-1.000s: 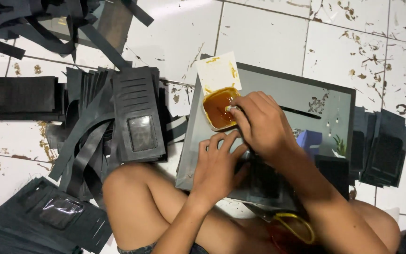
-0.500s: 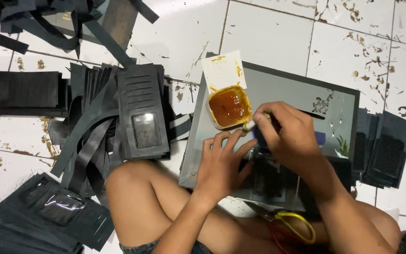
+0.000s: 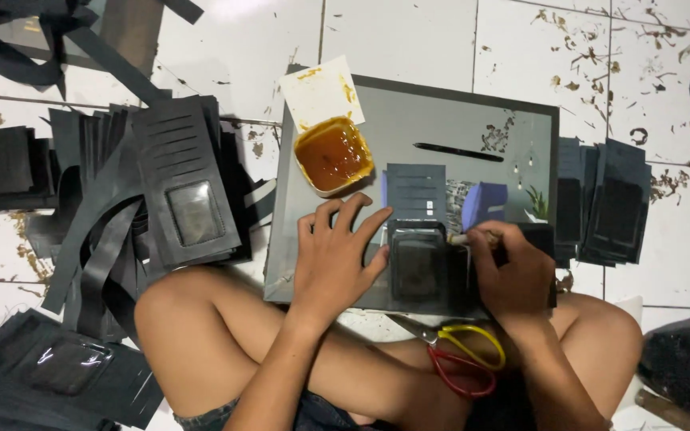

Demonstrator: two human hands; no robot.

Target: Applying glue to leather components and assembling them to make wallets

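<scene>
Pulling back from the glue tub [image 3: 334, 155], your right hand [image 3: 513, 275] pinches the brush [image 3: 473, 238] beside the black wallet piece [image 3: 418, 267]; your left hand [image 3: 339, 259] presses flat, fingers spread.

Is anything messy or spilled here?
Yes. Amber glue from the tub has smeared onto its white lid beside it. Brown scraps and flecks litter the white floor tiles, and black cut pieces lie heaped unevenly.

Seen from above, the left hand [image 3: 337, 259] lies flat, palm down, fingers spread forward. The right hand [image 3: 513, 271] is curled closed, fingers pinched in a grip. Bare forearms angle inward over crossed legs.
</scene>
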